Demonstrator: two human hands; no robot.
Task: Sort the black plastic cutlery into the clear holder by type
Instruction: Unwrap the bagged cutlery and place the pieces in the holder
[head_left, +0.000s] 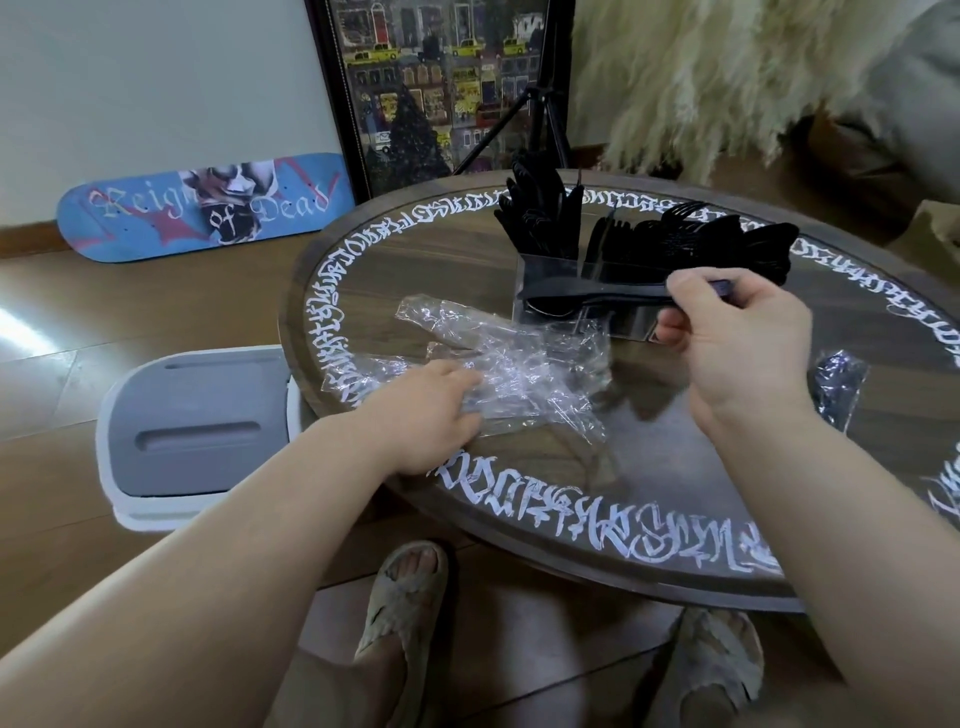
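On the round table, right hand pinches one spoon; left hand presses wrappers flat-fingered.

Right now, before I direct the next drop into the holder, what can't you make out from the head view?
- Clear holder: its dividers and cutlery types; black pieces merge and blur.
- Spoon in the right hand: its handle end, hidden by fingers.
- Left hand: fingertips, hidden in clear wrappers.
- Wrapped item near the right edge: contents, hidden by glare and the wrist.
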